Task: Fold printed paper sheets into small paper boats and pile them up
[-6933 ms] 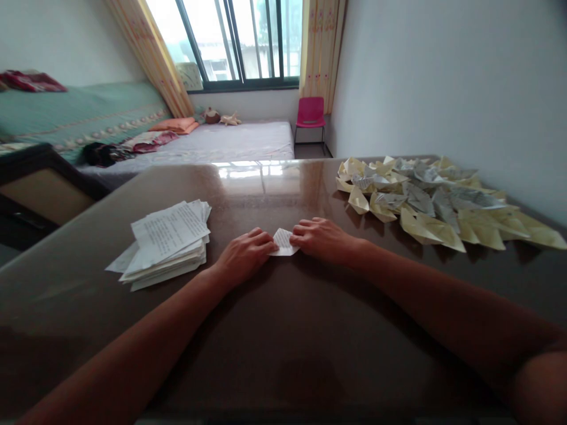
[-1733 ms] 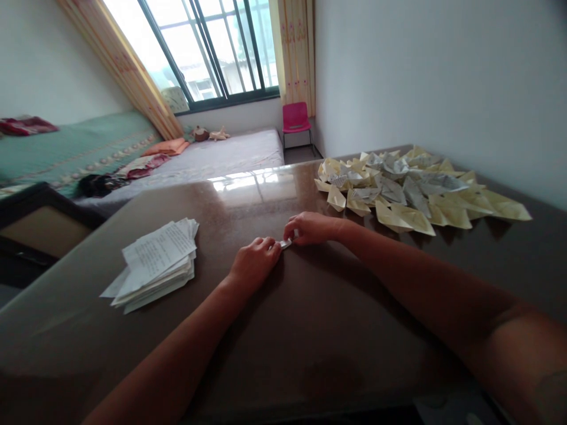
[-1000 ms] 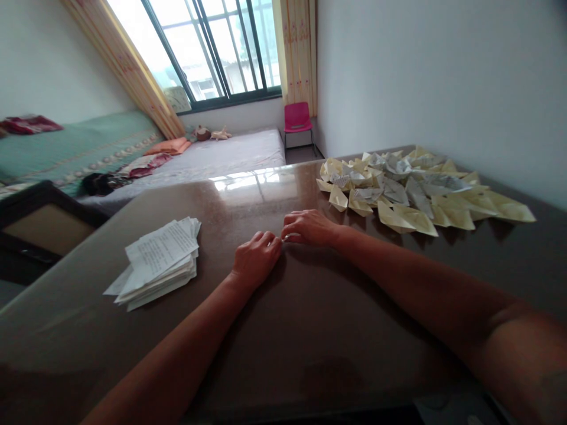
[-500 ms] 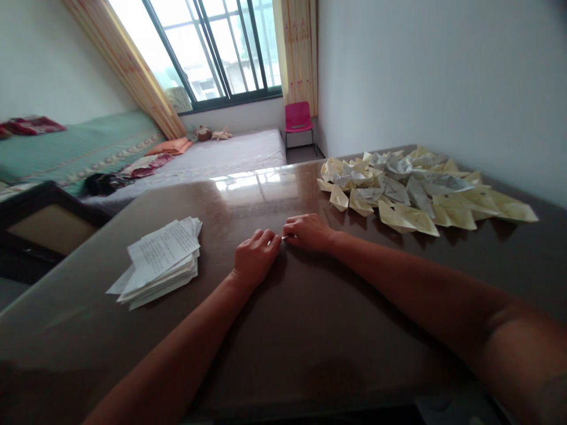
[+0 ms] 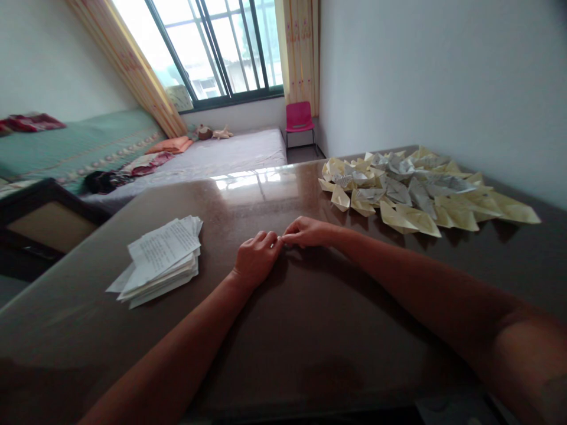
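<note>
Light from the window is shining on the far part of the table. At its middle the left hand is pinching the paper; only a pale sliver is showing now, whereas earlier a printed face was showing. The right hand is meeting it fingertips first; whether they are gripping, I cannot tell. A stack is lying left, boats crowding far right.

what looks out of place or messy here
The stack of printed sheets at left looks askew: its papers fan out unevenly, with corners jutting left. Nothing looks spilled. The left hand and right hand mostly hide some white paper, so damage there can't be judged.
</note>
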The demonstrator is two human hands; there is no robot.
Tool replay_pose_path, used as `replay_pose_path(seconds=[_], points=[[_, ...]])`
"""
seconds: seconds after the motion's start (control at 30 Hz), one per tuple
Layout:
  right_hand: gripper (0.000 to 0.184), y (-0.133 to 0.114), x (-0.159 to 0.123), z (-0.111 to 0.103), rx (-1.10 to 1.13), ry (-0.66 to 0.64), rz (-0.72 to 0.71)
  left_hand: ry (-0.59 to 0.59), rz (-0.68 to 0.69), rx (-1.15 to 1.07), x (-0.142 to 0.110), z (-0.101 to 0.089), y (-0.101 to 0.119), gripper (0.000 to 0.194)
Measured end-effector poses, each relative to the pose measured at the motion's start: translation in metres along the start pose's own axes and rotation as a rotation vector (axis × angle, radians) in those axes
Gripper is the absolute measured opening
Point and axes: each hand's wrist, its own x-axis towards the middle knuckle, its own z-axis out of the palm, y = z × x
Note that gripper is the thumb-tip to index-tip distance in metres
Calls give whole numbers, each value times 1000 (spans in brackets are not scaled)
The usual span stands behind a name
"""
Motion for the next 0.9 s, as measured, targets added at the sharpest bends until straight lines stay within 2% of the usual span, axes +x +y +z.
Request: replay_pose_path(seconds=[0.13, 0.23, 0.33, 0.47, 0.53, 0.6, 0.73, 0.9], points=[[35, -8, -3, 4, -11, 52, 106, -12, 22, -99, 0, 4, 0, 22], [32, -11, -2, 3, -195, 96, 134, 19, 2, -174, -1, 6, 0, 26], [24, -7, 0, -3, -436, 184, 115, 55, -125, -237, -2, 7, -9, 28], [22, -1, 0, -16, -547, 215, 83, 65, -290, -396, -6, 15, -34, 28], [23, 0, -1, -19, -584, 208, 54, 80, -267, -526, -7, 18, -43, 26], [23, -1, -2, -18, -612, 190, 20, 107, -186, -633, -8, 19, -46, 26], [24, -2, -2, -12, -671, 184, -19, 68, -23, -724, -5, 16, -38, 29], [25, 4, -1, -9, -702, 206, -225, -3, -38, -837, -4, 17, -28, 32]])
